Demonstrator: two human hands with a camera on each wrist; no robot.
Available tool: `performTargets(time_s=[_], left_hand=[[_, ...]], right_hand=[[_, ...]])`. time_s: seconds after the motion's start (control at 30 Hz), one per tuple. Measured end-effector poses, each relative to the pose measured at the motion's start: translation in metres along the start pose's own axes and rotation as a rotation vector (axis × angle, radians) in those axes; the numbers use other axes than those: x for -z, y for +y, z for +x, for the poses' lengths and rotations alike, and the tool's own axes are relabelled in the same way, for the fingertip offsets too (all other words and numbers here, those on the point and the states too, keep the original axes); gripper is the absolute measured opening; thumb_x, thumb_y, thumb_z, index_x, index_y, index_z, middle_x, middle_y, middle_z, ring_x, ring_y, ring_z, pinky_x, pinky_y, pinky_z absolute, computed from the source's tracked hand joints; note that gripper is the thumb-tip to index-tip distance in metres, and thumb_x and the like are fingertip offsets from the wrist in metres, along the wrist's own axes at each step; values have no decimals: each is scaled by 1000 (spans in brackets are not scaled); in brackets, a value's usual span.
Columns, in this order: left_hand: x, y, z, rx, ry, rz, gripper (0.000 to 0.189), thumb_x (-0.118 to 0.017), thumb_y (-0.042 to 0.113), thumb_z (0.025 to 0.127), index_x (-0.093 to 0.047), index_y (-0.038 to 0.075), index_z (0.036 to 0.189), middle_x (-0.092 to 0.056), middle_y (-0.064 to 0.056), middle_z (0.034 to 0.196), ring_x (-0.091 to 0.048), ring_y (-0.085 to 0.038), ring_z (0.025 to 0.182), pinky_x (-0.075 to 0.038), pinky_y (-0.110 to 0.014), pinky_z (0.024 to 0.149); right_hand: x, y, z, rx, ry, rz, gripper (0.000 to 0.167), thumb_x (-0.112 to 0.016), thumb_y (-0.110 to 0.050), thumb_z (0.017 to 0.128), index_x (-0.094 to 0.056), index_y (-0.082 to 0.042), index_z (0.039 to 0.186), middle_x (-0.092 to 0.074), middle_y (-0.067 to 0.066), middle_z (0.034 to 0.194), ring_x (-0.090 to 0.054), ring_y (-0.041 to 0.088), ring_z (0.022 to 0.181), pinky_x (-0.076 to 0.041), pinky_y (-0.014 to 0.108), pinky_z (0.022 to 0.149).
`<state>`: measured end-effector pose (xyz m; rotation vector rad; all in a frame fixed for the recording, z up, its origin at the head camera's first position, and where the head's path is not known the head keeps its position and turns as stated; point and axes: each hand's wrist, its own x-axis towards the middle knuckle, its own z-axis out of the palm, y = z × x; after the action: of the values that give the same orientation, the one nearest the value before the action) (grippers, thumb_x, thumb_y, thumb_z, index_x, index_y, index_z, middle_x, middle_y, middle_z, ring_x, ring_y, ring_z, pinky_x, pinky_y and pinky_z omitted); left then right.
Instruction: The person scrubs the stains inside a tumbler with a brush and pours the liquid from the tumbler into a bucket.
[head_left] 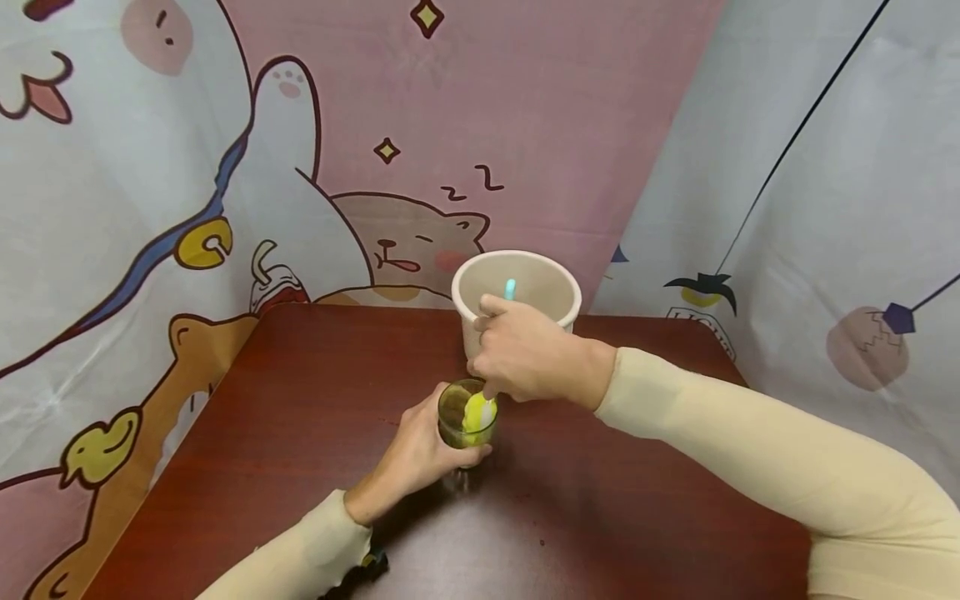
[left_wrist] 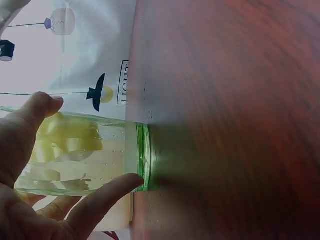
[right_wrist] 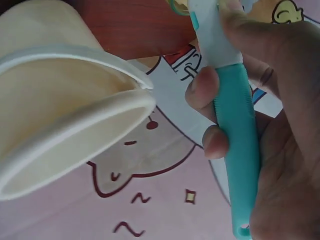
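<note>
A glass is held on the table while a brush is worked inside it.

The clear, green-tinted glass (head_left: 466, 415) stands upright near the middle of the dark red wooden table (head_left: 300, 400), and it is gripped from the left by the left hand (head_left: 416, 454), whose thumb and fingers are curled round its wall. A teal-handled brush (right_wrist: 235, 125) is grasped in the clenched fingers of the right hand (head_left: 525, 354), which is held directly above the glass; the brush's yellow and white head (head_left: 478, 412) is sunk inside the glass, and the tip of the handle is seen above the knuckles. A cream bucket (head_left: 517, 292) is set just beyond the hands, at the table's far edge, in front of a cartoon-printed backdrop (head_left: 225, 167). Both arms are covered by beige sleeves (head_left: 750, 442).
</note>
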<state>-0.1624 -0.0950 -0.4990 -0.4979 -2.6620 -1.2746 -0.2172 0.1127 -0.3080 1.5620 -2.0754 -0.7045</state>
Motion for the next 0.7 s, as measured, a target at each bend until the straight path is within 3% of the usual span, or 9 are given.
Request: performTargets(time_s=[0.2, 0.33, 0.5, 0.7], left_hand=[[0, 1, 1, -1, -7, 0, 80, -109, 43, 78, -65, 27, 143, -79, 11, 119, -77, -10, 106, -64, -32, 92], [-1, 1, 0, 4, -8, 1, 80, -110, 42, 78, -66, 27, 142, -79, 12, 120, -77, -9, 106, -64, -31, 93], [-1, 1, -1, 10, 6, 1, 80, -110, 41, 77, -65, 26, 141, -79, 12, 120, -77, -10, 105, -64, -31, 92], [-3, 1, -1, 3, 26, 22, 80, -110, 44, 76, -64, 25, 139, -78, 11, 114, -77, -10, 101, -64, -32, 89]], right_hand=[[-12, 9, -12, -86, 20, 229, 33, -93, -66, 87, -83, -36, 81, -74, -7, 64, -69, 21, 82, -38, 48, 93], [-19, 9, -18, -119, 44, 308, 35, -98, -65, 82, -81, -34, 82, -73, -10, 65, -70, 19, 73, -38, 47, 91], [-22, 4, -23, -144, 64, 280, 41, -102, -61, 78, -75, -30, 77, -66, -7, 62, -66, 19, 67, -37, 43, 88], [-14, -8, -16, -97, 152, 118, 43, -94, -61, 86, -71, -27, 75, -63, -5, 63, -63, 19, 68, -40, 37, 83]])
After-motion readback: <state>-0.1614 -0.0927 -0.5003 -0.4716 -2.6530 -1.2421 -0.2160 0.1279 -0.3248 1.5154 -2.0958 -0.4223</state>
